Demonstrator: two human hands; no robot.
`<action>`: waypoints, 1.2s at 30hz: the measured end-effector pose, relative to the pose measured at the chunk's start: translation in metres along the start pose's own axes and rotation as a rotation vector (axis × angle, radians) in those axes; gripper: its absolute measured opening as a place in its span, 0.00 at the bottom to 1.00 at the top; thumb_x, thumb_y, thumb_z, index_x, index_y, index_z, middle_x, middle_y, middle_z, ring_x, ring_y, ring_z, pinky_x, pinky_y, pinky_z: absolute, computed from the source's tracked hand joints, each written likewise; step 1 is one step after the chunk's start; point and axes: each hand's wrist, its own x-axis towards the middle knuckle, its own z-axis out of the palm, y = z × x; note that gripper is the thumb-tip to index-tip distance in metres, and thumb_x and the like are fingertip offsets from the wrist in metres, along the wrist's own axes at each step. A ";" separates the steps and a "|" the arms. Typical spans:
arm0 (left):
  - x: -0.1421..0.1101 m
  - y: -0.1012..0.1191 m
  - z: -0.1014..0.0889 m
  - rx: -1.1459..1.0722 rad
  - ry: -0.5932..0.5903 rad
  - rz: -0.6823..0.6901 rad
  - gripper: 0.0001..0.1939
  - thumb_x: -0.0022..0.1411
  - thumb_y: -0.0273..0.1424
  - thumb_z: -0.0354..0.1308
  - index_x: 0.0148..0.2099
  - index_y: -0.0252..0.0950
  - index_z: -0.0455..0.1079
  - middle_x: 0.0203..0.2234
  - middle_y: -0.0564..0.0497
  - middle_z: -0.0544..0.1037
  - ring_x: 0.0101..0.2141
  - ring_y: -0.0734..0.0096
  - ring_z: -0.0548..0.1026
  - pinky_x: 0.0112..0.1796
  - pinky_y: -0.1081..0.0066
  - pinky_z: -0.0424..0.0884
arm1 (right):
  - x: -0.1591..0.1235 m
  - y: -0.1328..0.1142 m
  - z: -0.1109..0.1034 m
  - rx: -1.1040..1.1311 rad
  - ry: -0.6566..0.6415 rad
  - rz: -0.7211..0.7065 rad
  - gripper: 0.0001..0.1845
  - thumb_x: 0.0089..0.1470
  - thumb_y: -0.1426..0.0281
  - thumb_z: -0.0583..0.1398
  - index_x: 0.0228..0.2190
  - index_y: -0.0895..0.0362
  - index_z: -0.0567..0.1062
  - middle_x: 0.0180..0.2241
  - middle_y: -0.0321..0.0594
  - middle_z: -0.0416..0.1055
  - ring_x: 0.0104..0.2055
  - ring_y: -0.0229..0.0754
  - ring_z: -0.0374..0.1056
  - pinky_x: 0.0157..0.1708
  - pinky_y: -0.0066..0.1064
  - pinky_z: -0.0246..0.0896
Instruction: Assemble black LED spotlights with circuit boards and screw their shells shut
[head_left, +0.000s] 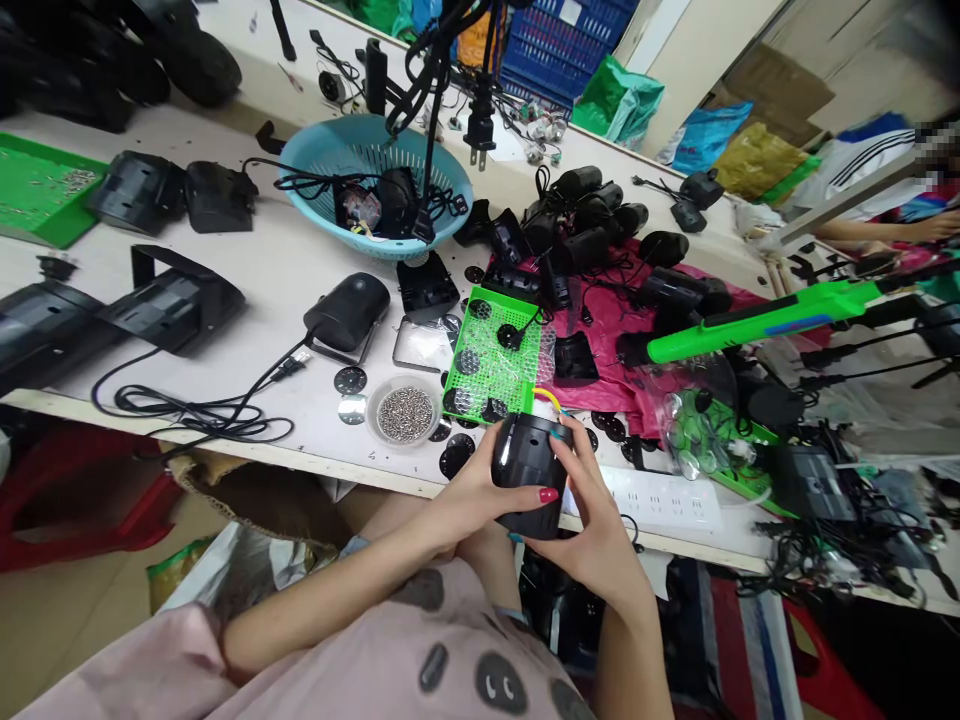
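Both of my hands are around a black cylindrical plastic housing (pixel 525 470), held at the table's front edge. My left hand (pixel 480 492) grips its left side, with the thumb lying across the front. From the right, my right hand (pixel 600 515) has its fingers at the top edge and its thumb low down. A yellow wire (pixel 549 398) shows just behind the housing's top. Beyond it lies a green perforated tray (pixel 491 325) with black discs and bubble wrap. To the left stands a clear bowl of small screws (pixel 405 414). The housing's far side is hidden.
A blue basket (pixel 300 160) holds cords and parts. Several black housings lie on a pink cloth (pixel 626 365). A green electric screwdriver (pixel 757 325) hangs at the right, above a white power strip (pixel 664 498). A corded black lamp (pixel 349 310) stands left. Another person's arm (pixel 862 232) shows far right.
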 end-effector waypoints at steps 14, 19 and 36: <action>0.001 -0.004 0.000 -0.055 0.020 -0.033 0.41 0.48 0.35 0.75 0.62 0.43 0.63 0.51 0.45 0.75 0.52 0.53 0.73 0.51 0.57 0.69 | 0.000 0.005 0.000 -0.026 -0.010 -0.038 0.50 0.50 0.72 0.69 0.67 0.37 0.54 0.74 0.38 0.34 0.74 0.54 0.40 0.68 0.53 0.50; 0.004 -0.007 0.002 -0.058 0.015 -0.001 0.40 0.46 0.34 0.76 0.60 0.41 0.63 0.51 0.44 0.75 0.51 0.53 0.73 0.50 0.58 0.70 | 0.003 0.001 -0.002 -0.103 -0.030 -0.034 0.50 0.49 0.73 0.69 0.66 0.37 0.54 0.73 0.37 0.35 0.74 0.53 0.41 0.68 0.50 0.51; -0.002 -0.014 0.006 0.355 0.135 0.220 0.43 0.48 0.28 0.72 0.64 0.39 0.56 0.55 0.44 0.72 0.54 0.53 0.70 0.54 0.60 0.65 | 0.002 -0.008 0.013 0.389 0.081 0.030 0.49 0.58 0.47 0.58 0.70 0.45 0.39 0.73 0.44 0.36 0.74 0.55 0.41 0.67 0.53 0.51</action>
